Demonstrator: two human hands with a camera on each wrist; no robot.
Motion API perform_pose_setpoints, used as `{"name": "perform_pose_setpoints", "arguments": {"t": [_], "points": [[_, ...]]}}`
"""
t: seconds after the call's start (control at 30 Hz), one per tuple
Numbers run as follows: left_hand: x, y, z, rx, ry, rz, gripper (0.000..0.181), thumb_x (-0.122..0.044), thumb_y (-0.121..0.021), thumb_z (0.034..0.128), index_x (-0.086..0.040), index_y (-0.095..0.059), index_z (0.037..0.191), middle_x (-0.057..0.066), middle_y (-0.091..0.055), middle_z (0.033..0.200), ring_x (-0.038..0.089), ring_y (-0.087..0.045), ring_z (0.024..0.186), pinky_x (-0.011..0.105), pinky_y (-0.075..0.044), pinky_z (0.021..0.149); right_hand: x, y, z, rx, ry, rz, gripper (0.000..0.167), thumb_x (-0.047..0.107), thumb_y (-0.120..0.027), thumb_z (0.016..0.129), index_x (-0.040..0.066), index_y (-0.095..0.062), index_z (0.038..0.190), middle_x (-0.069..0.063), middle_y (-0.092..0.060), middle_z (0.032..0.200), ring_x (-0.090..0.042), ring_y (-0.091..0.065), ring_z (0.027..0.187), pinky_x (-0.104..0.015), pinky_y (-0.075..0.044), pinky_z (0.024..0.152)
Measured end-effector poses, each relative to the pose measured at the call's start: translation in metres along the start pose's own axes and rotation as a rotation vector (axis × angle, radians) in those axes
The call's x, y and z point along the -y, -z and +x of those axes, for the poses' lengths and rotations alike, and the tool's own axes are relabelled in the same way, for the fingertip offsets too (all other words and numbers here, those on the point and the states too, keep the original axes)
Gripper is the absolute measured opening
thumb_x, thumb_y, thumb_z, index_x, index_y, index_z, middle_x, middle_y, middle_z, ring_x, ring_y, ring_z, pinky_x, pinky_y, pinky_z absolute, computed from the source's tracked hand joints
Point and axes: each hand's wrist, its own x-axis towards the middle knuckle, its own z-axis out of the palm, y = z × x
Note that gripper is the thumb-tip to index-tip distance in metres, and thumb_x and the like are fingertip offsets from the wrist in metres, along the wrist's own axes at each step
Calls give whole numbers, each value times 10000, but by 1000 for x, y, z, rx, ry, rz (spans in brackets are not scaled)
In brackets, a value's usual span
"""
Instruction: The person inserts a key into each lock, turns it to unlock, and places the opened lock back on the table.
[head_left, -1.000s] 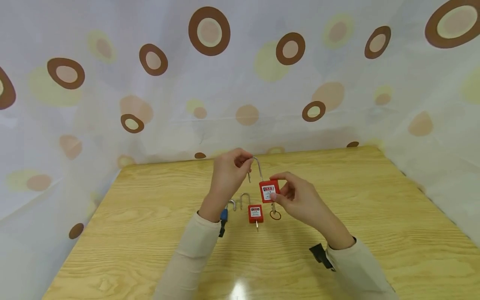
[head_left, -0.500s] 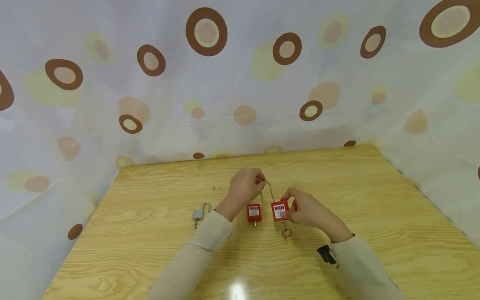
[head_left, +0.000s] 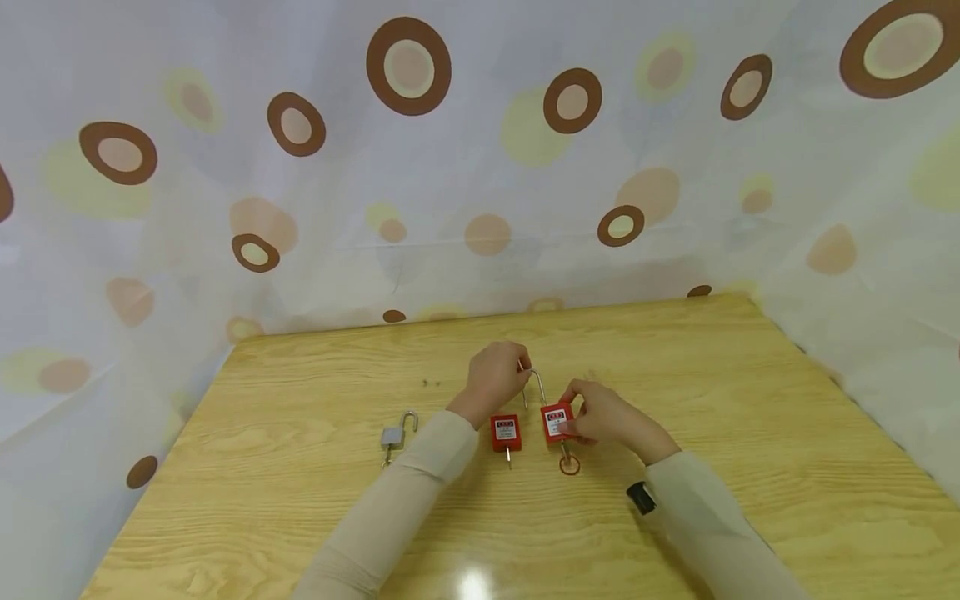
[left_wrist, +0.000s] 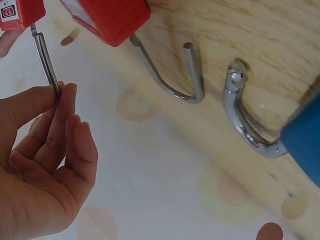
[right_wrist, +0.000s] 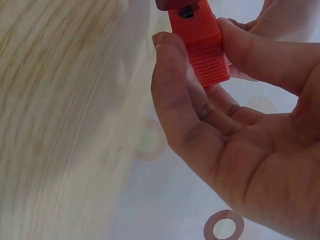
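My right hand (head_left: 603, 419) pinches the body of a red padlock (head_left: 555, 422) between thumb and fingers; its side shows in the right wrist view. My left hand (left_wrist: 47, 160) pinches the top of that padlock's steel shackle (left_wrist: 46, 65) with thumb and fingertips. One leg of the shackle hangs free of the body. A key with a red-rimmed ring (head_left: 570, 465) sticks out below. A second red padlock (head_left: 506, 433), its shackle (left_wrist: 172, 87) unlocked, lies on the table left of the held one, a key at its bottom.
A small grey padlock (head_left: 392, 437) with an unlocked shackle lies further left on the wooden table (head_left: 315, 392). A blue padlock (left_wrist: 305, 142) shows in the left wrist view; my left arm hides it in the head view. Patterned cloth (head_left: 487, 192) hangs behind the table.
Both hands have lowered the held red padlock and carried it to the right, beside the second one. My left forearm now covers the blue padlock and leaves the grey one in sight.
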Motion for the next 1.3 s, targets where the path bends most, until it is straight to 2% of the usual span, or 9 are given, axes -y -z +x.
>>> {"name": "perform_pose_setpoints", "arguments": {"t": [0.3, 0.57, 0.73, 0.97, 1.07, 1.17, 1.23, 1.3], "points": [[1, -4, 1, 30, 22, 48, 96, -218, -666, 921, -146, -729, 912, -28, -686, 834, 98, -576, 675, 250, -473, 567, -1, -5, 5, 3, -22, -52, 284, 26, -678, 865, -43, -534, 1101, -78, -578, 630, -134, -491, 505, -255, -416, 491], [2, -6, 3, 34, 14, 41, 84, -169, -669, 915, -127, -741, 898, -7, -704, 896, 120, -615, 740, 261, -510, 618, 1, -4, 4, -7, -35, -129, 303, 64, -688, 869, -33, -588, 1138, -66, -567, 714, -136, -466, 546, -260, -382, 516], [4, -12, 7, 64, 16, 9, 87, -133, -663, 917, -96, -741, 916, 18, -710, 924, 140, -642, 786, 264, -528, 659, 3, -6, 4, -4, -60, -129, 339, 57, -682, 879, -53, -590, 1186, -90, -600, 782, -159, -531, 593, -270, -433, 543], [10, -21, 13, 73, 4, 30, 104, -80, -665, 897, -88, -735, 821, 17, -700, 847, 114, -576, 683, 250, -493, 597, 4, -10, 7, -18, -63, -207, 307, 66, -699, 868, -29, -619, 1149, -97, -592, 822, -186, -508, 680, -292, -426, 597], [11, -23, 14, 89, 2, 50, 125, -61, -668, 881, -89, -725, 774, 8, -687, 812, 114, -551, 671, 246, -476, 579, 5, -11, 8, -13, -54, -244, 302, 76, -702, 866, -46, -638, 1134, -155, -636, 946, -197, -525, 721, -328, -465, 653], [11, -23, 16, 108, 2, 73, 124, -68, -674, 875, -88, -727, 765, 9, -687, 814, 128, -581, 706, 251, -490, 594, 6, -11, 11, -11, -48, -275, 294, 84, -704, 862, -54, -658, 1117, -211, -633, 1091, -210, -533, 775, -370, -488, 730], [11, -23, 16, 107, 5, 85, 124, -65, -673, 876, -87, -731, 769, 11, -692, 824, 137, -609, 739, 253, -505, 615, 6, -11, 13, -11, -45, -282, 287, 82, -700, 860, -53, -664, 1111, -225, -619, 1144, -214, -529, 790, -380, -489, 755], [11, -22, 17, 101, 12, 89, 138, -52, -667, 875, -85, -730, 757, 14, -692, 818, 143, -621, 751, 258, -511, 620, 6, -11, 16, -12, -39, -279, 281, 79, -699, 859, -49, -666, 1107, -222, -622, 1127, -214, -528, 775, -375, -487, 741]]}}
